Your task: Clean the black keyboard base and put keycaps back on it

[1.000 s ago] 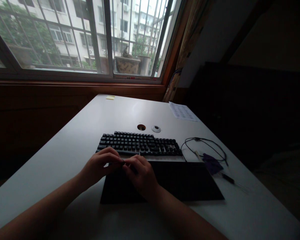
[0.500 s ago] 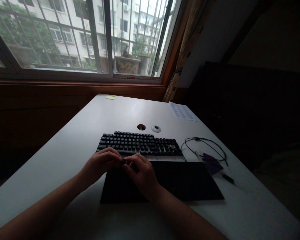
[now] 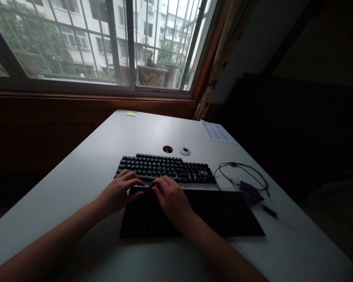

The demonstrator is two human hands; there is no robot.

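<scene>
We see left hand [image 3: 117, 196] now opened, thumb and fingers spread, just left of small dark piece [image 3: 151, 185]; half second ago its fingers closed in on piece. Right hand [image 3: 174, 196] pinches piece between fingers, at near edge of keyboard [image 3: 164, 168]. Keyboard lies on surface [image 3: 76, 188], beyond black panel [image 3: 220, 215]. Purple cloth [image 3: 251, 193] lies right. We judge work now rests with right hand; piece too dark to identify.

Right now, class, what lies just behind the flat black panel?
Beyond the panel lies a black keyboard. The left hand and right hand cover parts of its near edge, so what lies there cannot be seen.
</scene>
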